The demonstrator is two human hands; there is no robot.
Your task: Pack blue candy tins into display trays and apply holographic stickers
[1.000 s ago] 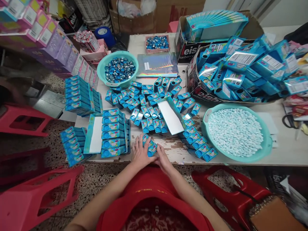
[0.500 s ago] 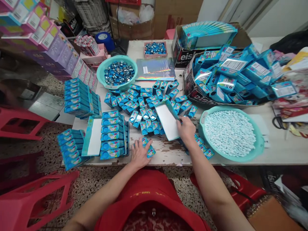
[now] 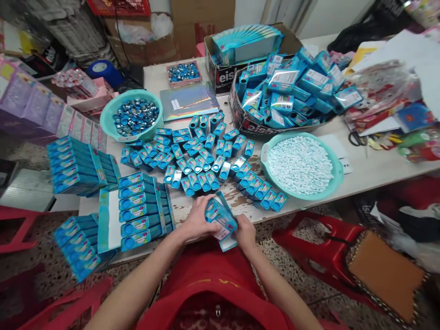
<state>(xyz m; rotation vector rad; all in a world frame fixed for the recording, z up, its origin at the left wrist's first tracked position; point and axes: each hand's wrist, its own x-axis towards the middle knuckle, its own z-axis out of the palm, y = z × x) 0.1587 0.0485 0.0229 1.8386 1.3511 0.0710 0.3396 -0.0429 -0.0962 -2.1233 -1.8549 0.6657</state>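
Near the table's front edge, my left hand (image 3: 199,219) is closed around a few small blue candy boxes (image 3: 219,216). My right hand (image 3: 246,233) grips the side of a blue display tray with a white inside (image 3: 229,244). The candy boxes lie over the tray, partly inside it as far as I can see; my fingers hide some of the contact. Many similar candy boxes (image 3: 194,151) stand upright just beyond, and a short row of them (image 3: 263,191) stands to the right. At left is a filled tray of candy boxes (image 3: 109,220).
A turquoise basin of pale blue candies (image 3: 338,176) stands at right, and a basin of metallic blue caps (image 3: 106,117) at back left. Cartons (image 3: 247,126) overflow with blue boxes behind. More stacked boxes (image 3: 74,176) fill the left edge; a red stool (image 3: 309,247) is at right.
My left hand has lifted candy boxes off the table. My right hand has brought the tray down towards me, and the two now meet. The view has turned to the right.
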